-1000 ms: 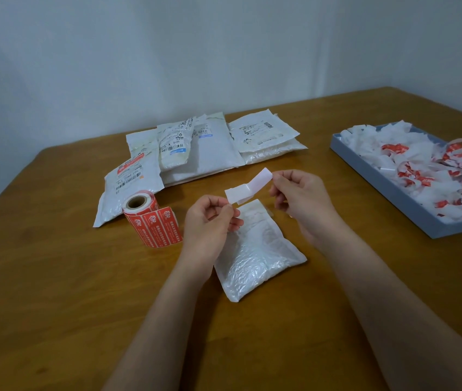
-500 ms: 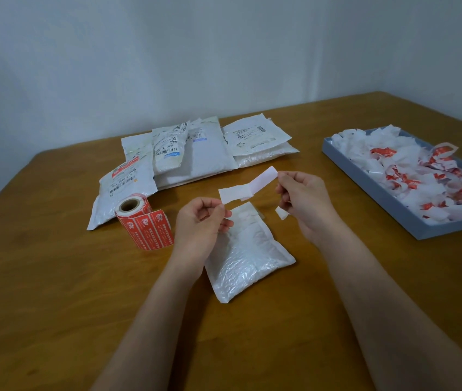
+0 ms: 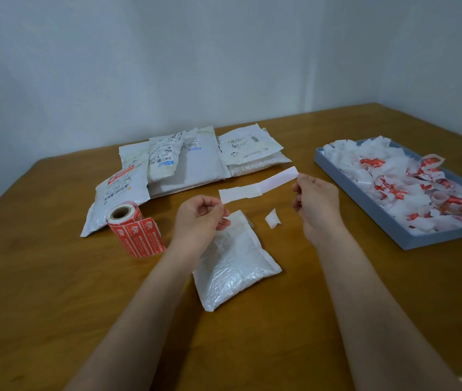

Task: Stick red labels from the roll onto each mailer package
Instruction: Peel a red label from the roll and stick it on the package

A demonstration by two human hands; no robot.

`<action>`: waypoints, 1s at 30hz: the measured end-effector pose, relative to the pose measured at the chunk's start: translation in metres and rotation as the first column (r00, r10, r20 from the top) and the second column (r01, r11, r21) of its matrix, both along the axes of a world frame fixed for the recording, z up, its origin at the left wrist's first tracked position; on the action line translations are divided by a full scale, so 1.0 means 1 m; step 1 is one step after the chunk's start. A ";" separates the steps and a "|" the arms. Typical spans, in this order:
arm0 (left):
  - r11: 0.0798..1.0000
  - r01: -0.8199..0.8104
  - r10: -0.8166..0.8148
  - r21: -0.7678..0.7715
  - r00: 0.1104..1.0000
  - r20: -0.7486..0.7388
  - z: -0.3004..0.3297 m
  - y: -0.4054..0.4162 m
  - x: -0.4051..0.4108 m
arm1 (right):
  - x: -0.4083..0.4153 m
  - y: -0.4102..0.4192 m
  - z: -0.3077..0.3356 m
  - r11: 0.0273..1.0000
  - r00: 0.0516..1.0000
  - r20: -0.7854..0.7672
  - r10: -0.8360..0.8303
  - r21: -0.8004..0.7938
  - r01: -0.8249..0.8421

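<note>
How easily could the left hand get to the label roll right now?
Probably not at once: the left hand is pinching one end of the white strip. The label roll stands close beside it, nothing between.

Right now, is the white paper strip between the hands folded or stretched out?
Stretched out. The strip runs nearly straight from the left hand to the right hand, each pinching one end, above the table.

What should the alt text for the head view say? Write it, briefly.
Two hands, left hand and right hand, hold a white paper strip stretched above a white mailer on a wooden table, beside a red label roll.
</note>
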State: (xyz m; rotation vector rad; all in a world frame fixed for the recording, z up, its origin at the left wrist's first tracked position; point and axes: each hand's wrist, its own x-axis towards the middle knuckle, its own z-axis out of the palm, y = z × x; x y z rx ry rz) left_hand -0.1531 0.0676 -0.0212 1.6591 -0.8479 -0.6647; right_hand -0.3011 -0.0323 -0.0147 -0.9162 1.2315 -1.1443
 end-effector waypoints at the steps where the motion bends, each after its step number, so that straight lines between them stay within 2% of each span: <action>1: 1.000 -0.001 0.001 0.005 1.000 0.001 0.000 -0.002 -0.001 | -0.001 -0.001 -0.001 1.000 1.000 -0.006 -0.024 0.001 0.024; 12: 1.000 -0.004 0.004 0.006 1.000 0.005 0.004 -0.019 -0.007 | -0.009 -0.009 -0.002 0.961 0.958 0.082 -0.275 0.006 0.276; 21: 0.987 0.158 -0.160 0.022 0.981 0.108 0.008 -0.038 -0.025 | 0.000 -0.001 -0.001 0.972 0.975 0.086 -0.203 -0.100 0.211; 26: 0.977 0.202 -0.211 0.065 0.964 0.164 0.012 -0.039 -0.027 | 0.003 0.001 -0.002 0.972 0.980 0.099 -0.174 -0.142 0.187; 30: 0.982 0.186 -0.188 0.029 0.962 0.196 0.014 -0.040 -0.028 | 0.003 0.002 -0.002 0.967 0.984 0.101 -0.148 -0.193 0.165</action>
